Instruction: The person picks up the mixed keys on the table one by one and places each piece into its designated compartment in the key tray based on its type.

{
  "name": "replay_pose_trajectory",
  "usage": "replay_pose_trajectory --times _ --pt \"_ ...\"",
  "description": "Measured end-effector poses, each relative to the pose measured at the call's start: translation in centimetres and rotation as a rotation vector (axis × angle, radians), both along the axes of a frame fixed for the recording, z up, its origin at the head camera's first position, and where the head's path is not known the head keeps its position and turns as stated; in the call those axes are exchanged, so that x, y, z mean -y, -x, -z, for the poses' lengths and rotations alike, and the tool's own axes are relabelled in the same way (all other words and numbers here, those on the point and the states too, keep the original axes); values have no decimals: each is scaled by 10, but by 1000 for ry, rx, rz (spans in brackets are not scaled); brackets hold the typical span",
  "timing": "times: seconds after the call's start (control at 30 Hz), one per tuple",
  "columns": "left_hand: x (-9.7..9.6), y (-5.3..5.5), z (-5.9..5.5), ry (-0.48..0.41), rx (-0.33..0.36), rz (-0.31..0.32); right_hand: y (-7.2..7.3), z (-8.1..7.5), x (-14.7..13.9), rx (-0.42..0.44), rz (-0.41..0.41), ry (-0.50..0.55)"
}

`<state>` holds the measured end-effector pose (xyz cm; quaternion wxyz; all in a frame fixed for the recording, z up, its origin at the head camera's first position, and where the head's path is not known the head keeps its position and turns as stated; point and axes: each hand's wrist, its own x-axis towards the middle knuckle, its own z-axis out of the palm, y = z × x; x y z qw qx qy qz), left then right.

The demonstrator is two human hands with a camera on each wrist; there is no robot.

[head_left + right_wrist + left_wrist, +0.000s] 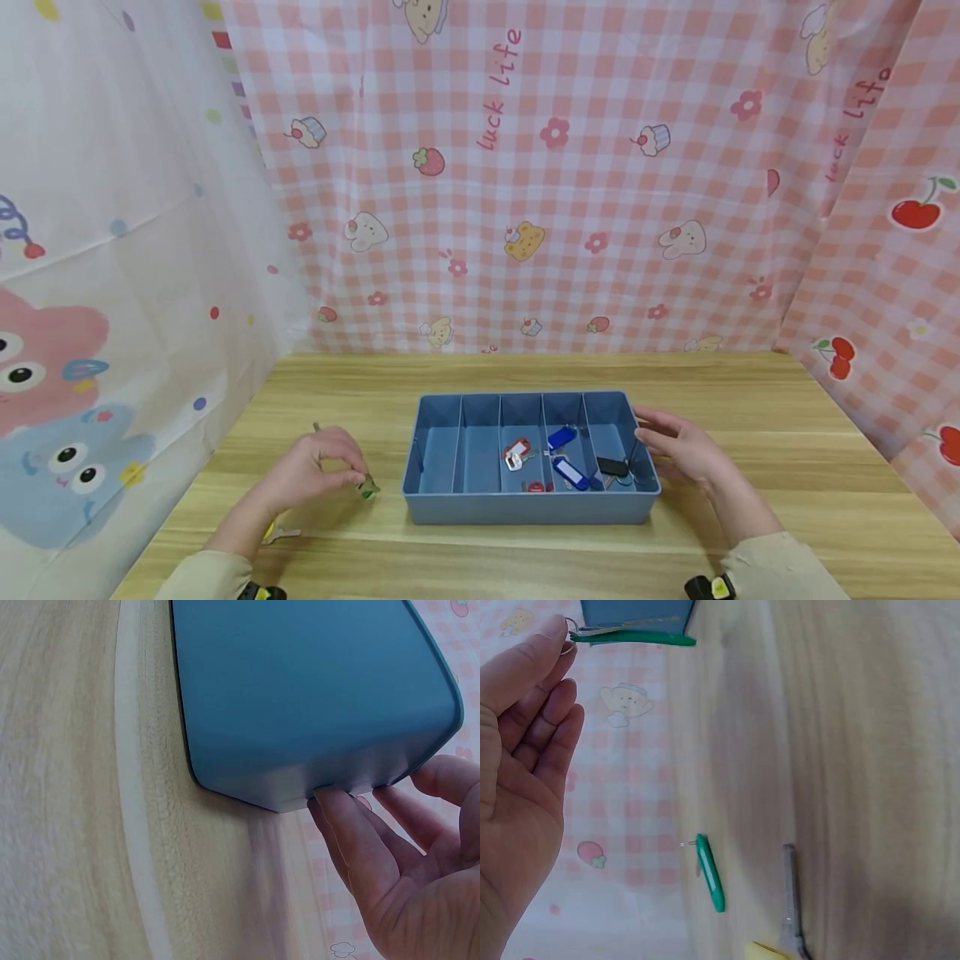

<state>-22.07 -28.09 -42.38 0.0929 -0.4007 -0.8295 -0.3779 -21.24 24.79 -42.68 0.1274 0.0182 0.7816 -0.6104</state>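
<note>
My left hand (318, 471) pinches, between thumb and forefinger, the metal ring of a green key tag (634, 637) with a key on it. The tag and key hang over the wooden table, left of a blue divided box (525, 508). My right hand (686, 450) rests its fingertips on the outer right end of that box, the thumb by the rim. Inside the box, a red key tag (517, 447) with keys lies in the middle compartment, blue key tags (570, 473) in the one beside it, and a black key tag (612, 467) in the rightmost.
Another green key tag (710, 874) lies on the table near my left hand. A key with a yellow tag (270, 531) lies under my left forearm. Pink checked cloth (555, 275) hangs behind the table, and a white patterned cloth (150, 250) at the left.
</note>
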Motion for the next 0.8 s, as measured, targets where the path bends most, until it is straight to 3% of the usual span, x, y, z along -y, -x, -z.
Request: replay_pose_trajectory --times 0.27,0.53,0.8 --pt "-1 3 -6 0 -63 -31 0 1 0 0 2 4" --pt "-9 0 -21 -5 -58 -70 1 1 -1 -5 -2 7" --pt "-19 -2 -31 -17 -121 -105 1 2 -1 -4 0 5"
